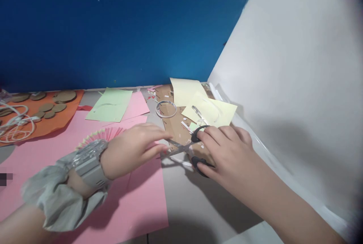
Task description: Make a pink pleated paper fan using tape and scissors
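My right hand [227, 151] grips a pair of scissors [184, 148], with its fingers at the black handles. The metal blades stand apart and point left toward my left hand [138, 147]. That hand is beside the blade tips, its thumb and forefinger stretched forward with a gap between them. I see nothing plainly held there, though its other fingers are mostly hidden. A pleated pink paper piece [110, 134] with a pale yellow-green edge lies partly behind my left wrist. Beneath the left arm is a large pink sheet [141, 202].
Behind the scissors, a brown cardboard piece [170, 123] bears a tape ring [166, 109], yellow paper [187, 92], a craft knife [196, 111] and scraps. Green paper [110, 104] is left of it. Cardboard discs [64, 96] and a white cable [21, 123] rest on orange paper [73, 109].
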`<act>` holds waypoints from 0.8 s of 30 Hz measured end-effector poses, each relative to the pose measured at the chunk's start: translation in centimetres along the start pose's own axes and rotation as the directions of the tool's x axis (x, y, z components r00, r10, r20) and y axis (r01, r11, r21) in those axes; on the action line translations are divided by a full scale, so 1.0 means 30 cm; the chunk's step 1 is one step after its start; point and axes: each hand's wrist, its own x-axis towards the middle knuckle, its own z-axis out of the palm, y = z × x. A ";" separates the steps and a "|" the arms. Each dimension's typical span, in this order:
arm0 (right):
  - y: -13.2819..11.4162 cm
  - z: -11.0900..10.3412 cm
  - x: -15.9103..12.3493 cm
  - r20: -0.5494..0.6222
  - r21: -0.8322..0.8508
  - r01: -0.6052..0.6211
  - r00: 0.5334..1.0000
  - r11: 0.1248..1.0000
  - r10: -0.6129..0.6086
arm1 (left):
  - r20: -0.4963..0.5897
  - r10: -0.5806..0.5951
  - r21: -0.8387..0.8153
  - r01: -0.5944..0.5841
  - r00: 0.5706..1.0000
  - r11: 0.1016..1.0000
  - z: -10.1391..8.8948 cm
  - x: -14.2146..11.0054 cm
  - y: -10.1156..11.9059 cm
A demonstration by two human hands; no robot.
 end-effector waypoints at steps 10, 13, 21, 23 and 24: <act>-0.033 -0.008 0.007 -0.030 -0.065 0.104 0.994 0.992 -0.106 | 0.183 -0.166 -0.312 0.217 0.969 0.925 0.022 0.017 0.002; -0.035 -0.006 0.009 -0.028 -0.063 0.105 0.994 0.992 -0.107 | 0.182 -0.158 -0.273 0.204 0.970 0.940 0.023 0.014 0.003; -0.034 -0.002 0.008 0.001 -0.037 0.079 0.997 0.996 -0.079 | 0.200 -0.149 -0.227 0.193 0.969 0.954 0.016 0.012 0.004; -0.036 -0.005 0.004 0.002 -0.035 0.090 0.996 0.995 -0.090 | 0.225 -0.131 -0.244 0.186 0.965 0.952 0.015 0.012 0.007; -0.038 -0.006 0.002 0.000 -0.036 0.094 0.996 0.995 -0.094 | 0.241 -0.126 -0.249 0.187 0.962 0.950 0.015 0.013 0.008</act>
